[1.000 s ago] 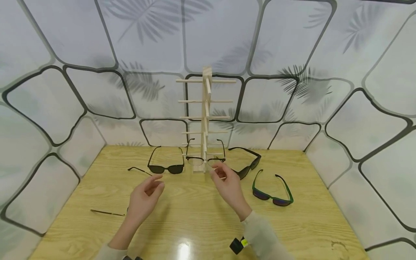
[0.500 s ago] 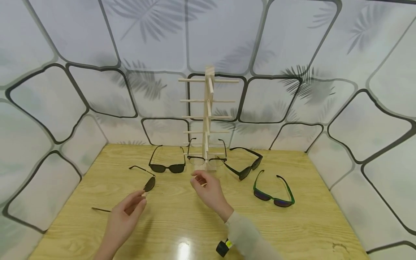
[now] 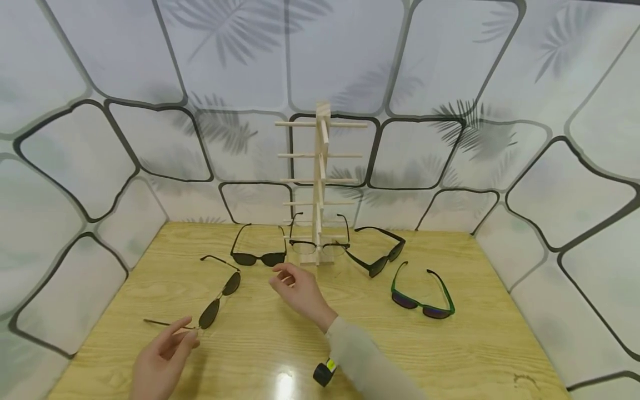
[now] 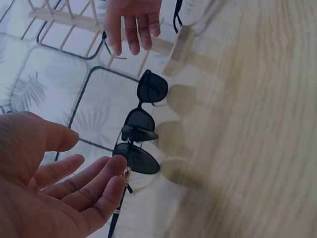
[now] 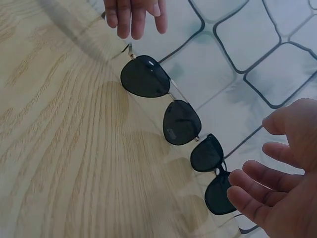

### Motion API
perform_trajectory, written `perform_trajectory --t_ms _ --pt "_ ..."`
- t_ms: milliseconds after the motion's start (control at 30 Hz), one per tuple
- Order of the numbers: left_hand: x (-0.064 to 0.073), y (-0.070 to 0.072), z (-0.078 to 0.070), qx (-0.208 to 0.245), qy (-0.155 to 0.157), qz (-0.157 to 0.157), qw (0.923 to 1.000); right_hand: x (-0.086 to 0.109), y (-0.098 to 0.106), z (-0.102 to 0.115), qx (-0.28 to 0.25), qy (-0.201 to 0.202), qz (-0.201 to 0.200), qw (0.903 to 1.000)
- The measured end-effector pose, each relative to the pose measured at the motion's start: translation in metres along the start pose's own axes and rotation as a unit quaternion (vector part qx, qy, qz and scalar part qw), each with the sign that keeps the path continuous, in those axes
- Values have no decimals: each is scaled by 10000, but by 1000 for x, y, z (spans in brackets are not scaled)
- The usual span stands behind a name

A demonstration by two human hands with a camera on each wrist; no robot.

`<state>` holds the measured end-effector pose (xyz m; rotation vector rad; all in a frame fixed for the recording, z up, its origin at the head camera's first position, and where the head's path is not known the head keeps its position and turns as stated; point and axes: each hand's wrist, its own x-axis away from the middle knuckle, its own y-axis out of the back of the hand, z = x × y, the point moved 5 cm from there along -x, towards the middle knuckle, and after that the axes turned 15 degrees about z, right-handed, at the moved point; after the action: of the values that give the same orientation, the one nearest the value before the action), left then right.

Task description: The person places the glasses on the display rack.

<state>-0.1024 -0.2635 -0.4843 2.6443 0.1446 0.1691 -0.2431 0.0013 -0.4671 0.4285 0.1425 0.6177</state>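
Aviator sunglasses with dark lenses [image 3: 209, 314] lie on the table at the left, temples spread. My left hand [image 3: 162, 361] is at their near hinge, its thumb and fingers apart and loosely bent in the left wrist view. My right hand [image 3: 302, 291] hovers over the table in front of the wooden rack, fingers relaxed and nothing in them. Just beyond it are black-framed sunglasses [image 3: 272, 259]. In the right wrist view both aviator lenses [image 5: 145, 77] show fully, with the fingertips of my left hand [image 5: 131, 17] above them.
The wooden eyewear rack [image 3: 320, 183] with several pegs stands at the back centre. Half-rim clear glasses [image 3: 303, 248] are at its base. Right of it lie black sunglasses [image 3: 378, 265] and green-framed sunglasses [image 3: 435, 312]. Patterned panels [image 3: 330, 55] enclose the table [image 3: 480, 355] behind and at both sides.
My left hand has moved left and nearer, uncovering both aviator lenses. My right hand has drawn back from the rack's base and shifted left. The glasses look unmoved.
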Motion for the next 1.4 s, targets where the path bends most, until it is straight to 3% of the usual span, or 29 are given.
perform_trajectory --t_ms 300,633,867,1200,1400 --pt "8 8 25 405 683 -13 9968 -17 -21 4 -59 -64 271 9996" --pt "3 8 36 613 934 226 9935 -29 -34 2 -141 -277 483 9983" --pt "-4 3 29 206 908 254 9953 -40 -37 -1 -75 -341 620 9975" --pt "-10 3 30 105 816 179 9965 -53 -44 -5 -153 -536 782 9954" --pt "-14 2 32 93 813 351 9960 -59 -47 -4 -142 -574 871 9944"
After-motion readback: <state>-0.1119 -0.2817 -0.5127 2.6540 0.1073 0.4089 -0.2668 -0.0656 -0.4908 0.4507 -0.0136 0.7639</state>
